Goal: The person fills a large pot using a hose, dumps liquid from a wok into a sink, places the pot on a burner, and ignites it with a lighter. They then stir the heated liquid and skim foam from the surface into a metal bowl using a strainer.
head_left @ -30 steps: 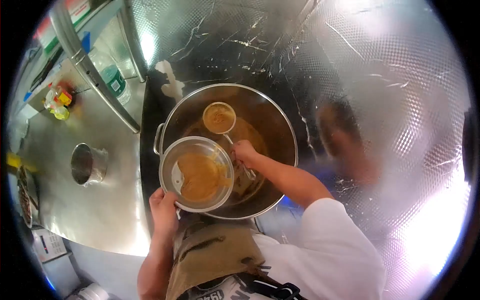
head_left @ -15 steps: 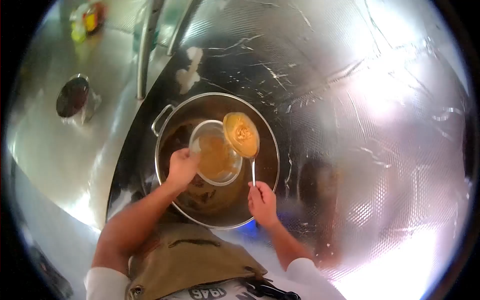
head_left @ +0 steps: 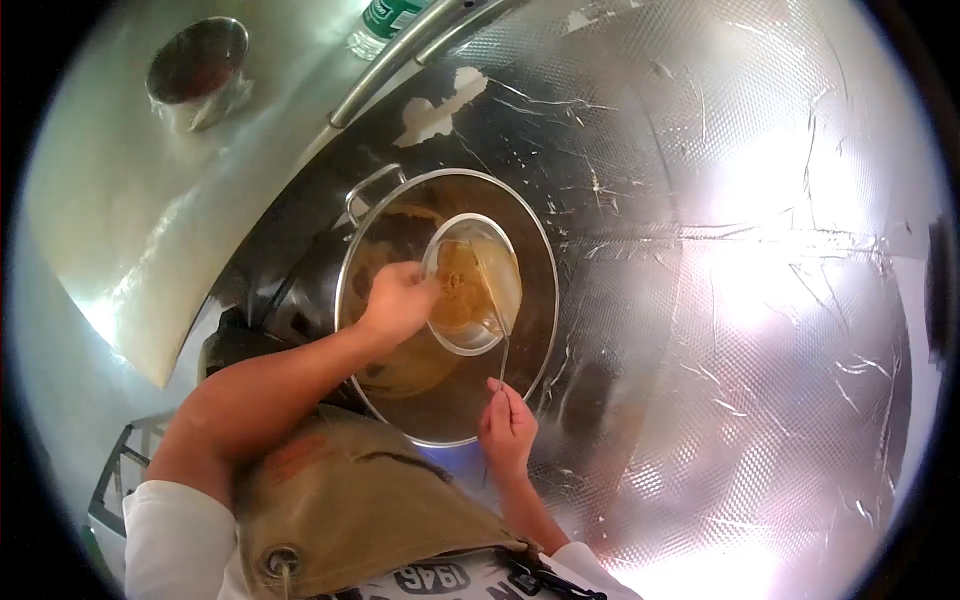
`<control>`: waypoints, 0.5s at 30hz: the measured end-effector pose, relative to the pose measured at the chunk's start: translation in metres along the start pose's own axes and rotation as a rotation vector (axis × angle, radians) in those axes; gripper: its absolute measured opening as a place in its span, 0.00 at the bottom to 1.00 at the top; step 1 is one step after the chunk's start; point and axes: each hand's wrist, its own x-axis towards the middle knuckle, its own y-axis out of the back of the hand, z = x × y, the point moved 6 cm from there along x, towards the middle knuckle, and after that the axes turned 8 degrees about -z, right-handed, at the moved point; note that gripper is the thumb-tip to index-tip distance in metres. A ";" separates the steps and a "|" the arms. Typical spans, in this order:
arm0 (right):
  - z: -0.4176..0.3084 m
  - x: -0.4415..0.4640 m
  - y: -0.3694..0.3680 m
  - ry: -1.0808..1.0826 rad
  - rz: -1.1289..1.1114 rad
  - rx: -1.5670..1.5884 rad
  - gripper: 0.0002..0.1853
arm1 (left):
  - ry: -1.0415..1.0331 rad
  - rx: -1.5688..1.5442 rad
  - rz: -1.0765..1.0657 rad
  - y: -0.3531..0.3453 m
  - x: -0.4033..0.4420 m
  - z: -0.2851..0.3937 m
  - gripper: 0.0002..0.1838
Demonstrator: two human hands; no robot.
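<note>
My left hand [head_left: 400, 303] is closed on the left rim of a small round metal bowl [head_left: 467, 343], which it holds over a big metal pot [head_left: 548, 290]. Yellowish-brown, sauce-like food [head_left: 458, 290] lies in the bowl. In my right hand [head_left: 508, 432] is the thin handle of a ladle [head_left: 503, 283]. The ladle's scoop is tipped on its side at the bowl's right part, its opening turned towards the bowl. More brown food [head_left: 410, 368] shows down in the pot.
A steel table [head_left: 110, 200] at the left carries a plastic-wrapped metal container [head_left: 197, 75]. A green-labelled bottle [head_left: 380, 25] stands behind a metal rail [head_left: 385, 70]. Silvery foil-like sheeting [head_left: 720, 330], creased and shiny, spreads to the right of the pot.
The ladle, level and full half a second ago, has tipped over into the bowl. The bowl sits further right over the pot. The camera view has shifted too.
</note>
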 end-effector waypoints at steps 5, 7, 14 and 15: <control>-0.015 0.001 0.002 0.050 0.023 -0.071 0.15 | -0.019 -0.007 0.014 0.002 0.001 0.012 0.09; -0.018 0.000 0.003 0.026 0.041 -0.052 0.15 | -0.019 0.017 0.020 0.002 0.003 0.013 0.09; -0.001 0.004 0.015 0.078 0.053 -0.093 0.15 | -0.025 0.041 0.027 0.002 0.010 -0.002 0.09; 0.012 0.008 0.019 0.058 0.044 -0.133 0.15 | -0.020 0.033 0.021 0.000 0.011 -0.003 0.09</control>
